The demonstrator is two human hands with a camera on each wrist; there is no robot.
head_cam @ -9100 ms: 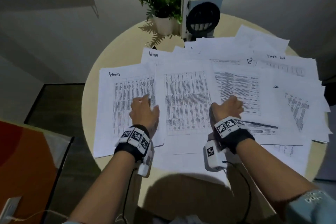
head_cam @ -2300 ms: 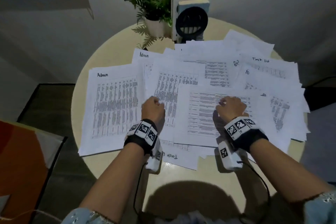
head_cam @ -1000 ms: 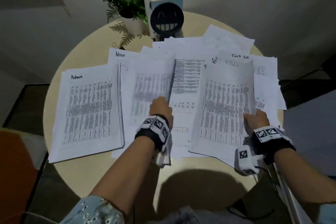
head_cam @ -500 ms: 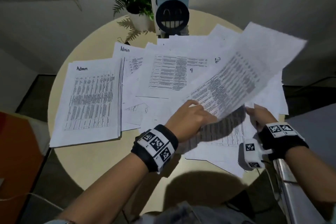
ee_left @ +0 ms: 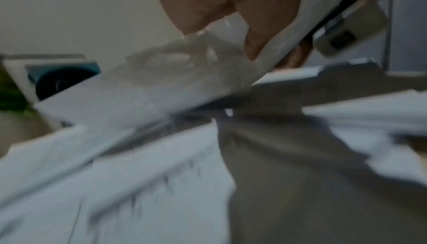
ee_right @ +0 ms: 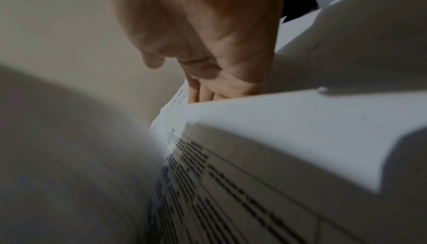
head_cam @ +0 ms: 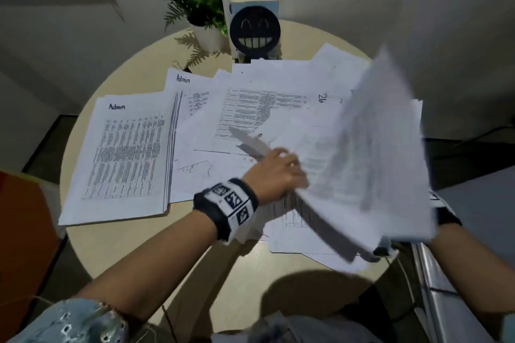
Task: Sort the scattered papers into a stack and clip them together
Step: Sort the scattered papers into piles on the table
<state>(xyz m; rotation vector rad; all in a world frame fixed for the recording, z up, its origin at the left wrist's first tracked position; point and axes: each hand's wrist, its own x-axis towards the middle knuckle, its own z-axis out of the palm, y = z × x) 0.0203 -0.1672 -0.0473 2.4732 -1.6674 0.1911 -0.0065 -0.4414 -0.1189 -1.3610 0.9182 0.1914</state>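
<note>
A blurred bundle of printed papers [head_cam: 362, 164] is lifted and tilted over the right half of the round table [head_cam: 139, 245]. My left hand [head_cam: 292, 175] grips its lower left edge; in the left wrist view the fingers [ee_left: 251, 47] pinch the sheets [ee_left: 150, 83]. The bundle hides my right hand in the head view, where only its wristband [head_cam: 447, 216] shows. In the right wrist view the right hand [ee_right: 201, 87] holds the paper edge [ee_right: 277, 120]. A squared stack headed "Admin" [head_cam: 125, 153] lies at the left. Loose sheets [head_cam: 250, 108] overlap in the middle.
A potted plant [head_cam: 198, 3] and upright books behind a black smiling-face bookend [head_cam: 255, 29] stand at the table's far edge. A small black clip-like object [head_cam: 179, 65] lies beside the pot. A metal rail [head_cam: 434, 287] is at the lower right, and an orange surface [head_cam: 19, 231] at the left.
Both hands gathered sheets from the middle into a bundle and raised it off the table at the right. It now stands steeper and closer to me than half a second ago.
</note>
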